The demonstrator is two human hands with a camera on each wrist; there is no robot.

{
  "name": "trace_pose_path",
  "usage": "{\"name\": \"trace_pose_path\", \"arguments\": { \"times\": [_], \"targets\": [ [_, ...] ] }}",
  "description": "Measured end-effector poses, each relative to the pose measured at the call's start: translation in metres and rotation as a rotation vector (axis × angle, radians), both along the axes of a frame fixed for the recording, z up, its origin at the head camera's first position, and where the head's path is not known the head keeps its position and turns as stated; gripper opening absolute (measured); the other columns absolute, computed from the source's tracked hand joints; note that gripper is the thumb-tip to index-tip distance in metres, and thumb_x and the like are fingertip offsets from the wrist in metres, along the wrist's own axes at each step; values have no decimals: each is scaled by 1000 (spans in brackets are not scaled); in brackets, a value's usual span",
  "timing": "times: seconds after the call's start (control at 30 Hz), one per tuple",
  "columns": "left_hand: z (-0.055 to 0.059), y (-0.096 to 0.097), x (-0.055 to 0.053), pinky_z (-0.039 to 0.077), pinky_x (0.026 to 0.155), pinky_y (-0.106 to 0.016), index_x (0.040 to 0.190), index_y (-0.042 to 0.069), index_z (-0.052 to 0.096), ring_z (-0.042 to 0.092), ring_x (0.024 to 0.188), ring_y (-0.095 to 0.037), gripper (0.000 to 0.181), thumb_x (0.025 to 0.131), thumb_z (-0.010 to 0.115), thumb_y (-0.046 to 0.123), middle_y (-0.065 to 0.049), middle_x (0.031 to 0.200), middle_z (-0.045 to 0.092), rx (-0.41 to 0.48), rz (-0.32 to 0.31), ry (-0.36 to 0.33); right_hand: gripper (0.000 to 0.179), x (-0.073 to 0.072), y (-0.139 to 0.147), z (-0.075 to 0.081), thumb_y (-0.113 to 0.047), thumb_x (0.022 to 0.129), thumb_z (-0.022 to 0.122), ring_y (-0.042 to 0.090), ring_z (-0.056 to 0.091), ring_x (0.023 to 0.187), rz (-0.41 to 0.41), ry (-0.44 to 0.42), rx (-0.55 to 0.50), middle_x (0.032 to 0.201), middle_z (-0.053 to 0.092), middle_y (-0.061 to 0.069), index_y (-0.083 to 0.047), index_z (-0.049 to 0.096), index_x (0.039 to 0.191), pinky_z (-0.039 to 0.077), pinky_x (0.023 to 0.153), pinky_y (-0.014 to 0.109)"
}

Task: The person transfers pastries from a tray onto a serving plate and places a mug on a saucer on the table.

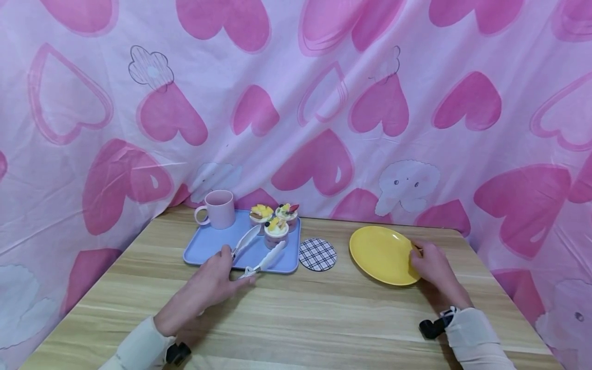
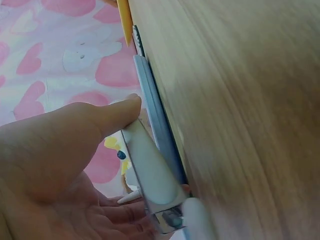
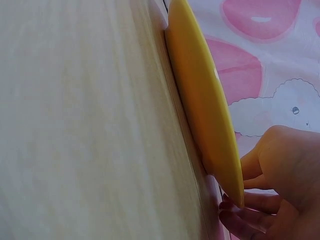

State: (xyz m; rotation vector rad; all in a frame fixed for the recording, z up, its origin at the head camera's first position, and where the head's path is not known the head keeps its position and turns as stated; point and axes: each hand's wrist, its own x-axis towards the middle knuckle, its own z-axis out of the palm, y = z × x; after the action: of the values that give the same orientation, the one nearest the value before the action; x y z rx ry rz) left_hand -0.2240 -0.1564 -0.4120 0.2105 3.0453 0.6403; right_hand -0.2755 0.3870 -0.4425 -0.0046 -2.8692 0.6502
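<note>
In my left hand [image 1: 209, 282] I hold white-tipped tongs [image 1: 271, 257], their two arms spread apart. The tips point at the nearest of three small dessert cups [image 1: 276, 239], topped with cream and fruit, and lie to either side of its front. These cups stand together at the right end of a blue tray [image 1: 203, 247]. My right hand [image 1: 435, 267] grips the right rim of a yellow plate [image 1: 381, 254], thumb above and fingers below. From the right wrist view, the plate [image 3: 202, 95] leans slightly, its gripped edge close over the wooden table.
A pink mug [image 1: 221, 209] occupies the tray's back left. Between tray and plate lies a round checked coaster [image 1: 318, 254]. Behind the wooden table [image 1: 296, 324] hangs a pink heart-patterned cloth [image 1: 277, 67], right at its back edge.
</note>
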Motion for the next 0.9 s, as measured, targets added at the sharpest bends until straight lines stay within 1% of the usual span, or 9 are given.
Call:
{"name": "trace_pose_path", "arguments": {
  "times": [0.13, 0.23, 0.33, 0.4, 0.47, 0.6, 0.7, 0.83, 0.9],
  "targets": [
    [-2, -1, -4, 48, 69, -32, 129, -2, 43, 55, 84, -20, 92, 75, 79, 64, -9, 91, 54, 19, 10, -12, 47, 0, 0, 0, -14, 98, 50, 43, 58, 114, 4, -4, -4, 133, 56, 35, 7, 51, 140, 49, 93, 59],
    [-3, -2, -7, 46, 67, -31, 127, -3, 43, 54, 83, -20, 90, 76, 79, 62, -8, 88, 53, 35, 8, 18, 47, -1, 1, -1, -12, 97, 49, 39, 60, 107, 4, 2, -3, 131, 59, 34, 7, 52, 140, 52, 87, 53],
    [-3, -3, -9, 44, 65, -32, 124, -2, 44, 53, 82, -21, 85, 77, 80, 59, -9, 87, 51, 52, 9, 55, 46, -2, 1, -1, -9, 95, 49, 35, 60, 99, -2, 16, 3, 127, 62, 32, 6, 54, 139, 52, 79, 44],
    [-3, -3, -9, 42, 64, -31, 122, -2, 45, 51, 82, -21, 81, 78, 80, 58, -8, 85, 49, 65, 13, 60, 46, -2, 1, -1, -8, 94, 49, 34, 60, 96, -5, 23, 7, 125, 63, 31, 5, 55, 138, 51, 77, 42],
    [-3, -3, -10, 41, 63, -31, 119, -2, 47, 51, 82, -22, 78, 78, 81, 56, -9, 85, 49, 75, 17, 68, 46, -2, 0, 0, -7, 94, 49, 34, 60, 97, -8, 25, 6, 125, 63, 31, 5, 55, 138, 51, 77, 42],
    [-5, -5, -12, 40, 60, -30, 113, -2, 54, 51, 78, -21, 74, 77, 82, 56, -8, 84, 52, 98, 32, 44, 46, -1, -1, 0, -9, 95, 50, 34, 59, 98, -14, 16, 2, 127, 62, 31, 5, 54, 139, 51, 78, 43],
    [-6, -6, -14, 40, 55, -29, 111, -1, 55, 53, 72, -18, 75, 75, 82, 59, -8, 83, 54, 127, 53, 0, 47, -1, -1, 0, -10, 95, 49, 34, 60, 98, -19, 10, -7, 126, 62, 31, 5, 54, 139, 51, 79, 43],
    [-6, -7, -18, 39, 51, -27, 116, 1, 52, 53, 68, -17, 80, 72, 83, 61, -7, 81, 51, 151, 72, -27, 46, -2, 0, 0, -8, 95, 49, 35, 61, 100, -15, 15, -19, 125, 63, 31, 6, 54, 139, 52, 80, 45],
    [-7, -8, -19, 38, 50, -27, 120, 1, 49, 52, 68, -17, 83, 72, 83, 60, -6, 81, 49, 157, 63, -26, 45, -1, 0, -1, -7, 95, 50, 36, 62, 102, -10, 23, -21, 124, 63, 31, 7, 54, 138, 53, 83, 48]
  ]
}}
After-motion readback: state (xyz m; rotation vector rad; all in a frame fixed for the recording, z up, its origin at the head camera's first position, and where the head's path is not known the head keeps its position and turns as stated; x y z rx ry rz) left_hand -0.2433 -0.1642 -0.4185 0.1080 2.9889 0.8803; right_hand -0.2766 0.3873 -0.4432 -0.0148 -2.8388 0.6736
